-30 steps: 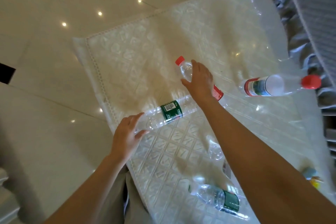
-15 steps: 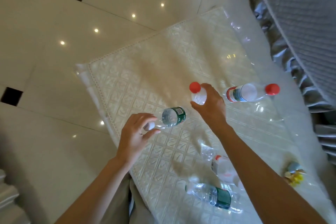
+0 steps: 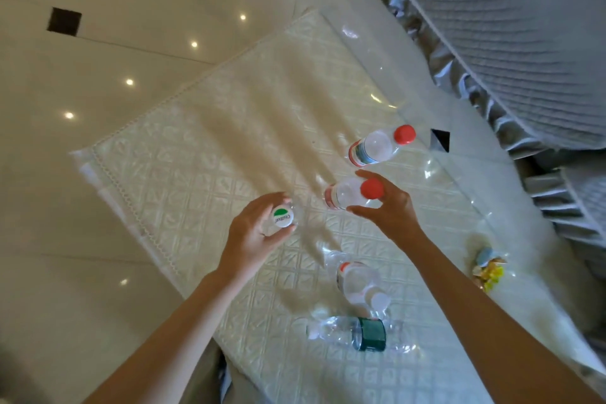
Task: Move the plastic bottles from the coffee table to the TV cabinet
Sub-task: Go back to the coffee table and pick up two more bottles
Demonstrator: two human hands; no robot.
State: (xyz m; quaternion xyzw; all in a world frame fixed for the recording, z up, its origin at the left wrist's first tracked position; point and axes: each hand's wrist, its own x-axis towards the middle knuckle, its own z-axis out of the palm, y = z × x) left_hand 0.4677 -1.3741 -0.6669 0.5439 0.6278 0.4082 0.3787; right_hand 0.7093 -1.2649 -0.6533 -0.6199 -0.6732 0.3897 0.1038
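Nearest the camera, a green-label bottle (image 3: 357, 333) lay on its side on the coffee table (image 3: 203, 154), long axis running left to right, its cap end apparently to the left. Just beyond it a clear bottle (image 3: 359, 282) lay tilted, neck toward the camera. Farther from the green-label bottle, the left hand (image 3: 254, 233) held a white-cap bottle (image 3: 282, 216) clear of the table, fingers curled round its shoulder, cap pointing up at the camera so the long axis ran near vertical. To the right of that, the right hand (image 3: 390, 207) pinched a red-cap bottle (image 3: 351, 193) near its neck between thumb and fingers, cap aimed up and slightly right. Beyond the right hand a second red-cap bottle (image 3: 377, 144) stayed on the table, apparently upright, cap toward the upper right. All bottles looked empty or near empty: light, thin-walled, easily dented and smooth. A grip at the neck or shoulder, where the wall is stiffest, was judged safest; squeezing the mid-body risked crushing or slipping. Wrapped sweets (image 3: 488, 267) lay well right of the clear bottle. The TV cabinet was not in view.
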